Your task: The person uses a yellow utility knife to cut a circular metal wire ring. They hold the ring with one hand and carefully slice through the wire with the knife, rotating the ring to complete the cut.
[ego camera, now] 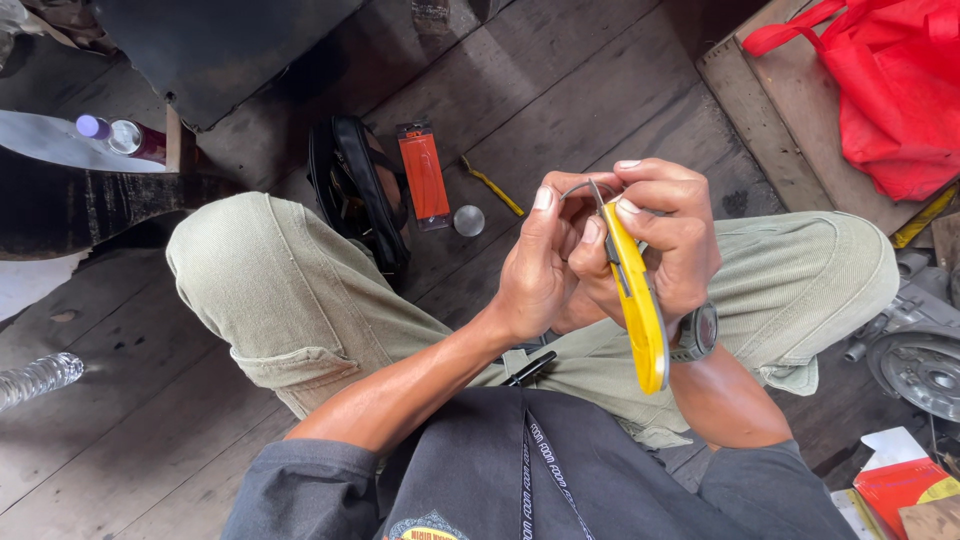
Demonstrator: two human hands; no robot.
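Observation:
I sit cross-legged on a dark wooden floor. My right hand grips a yellow utility knife, blade end up. Its tip meets a thin grey wire that arcs between both hands. My left hand pinches that wire between thumb and fingers, pressed close against my right hand. Both hands hover above my lap, over my olive trousers. A dark watch sits on my right wrist.
On the floor ahead lie a black pouch, an orange flat packet, a small round silver disc and a little yellow tool. A red bag rests on a wooden board at right, metal machine parts below it. Bottles stand at left.

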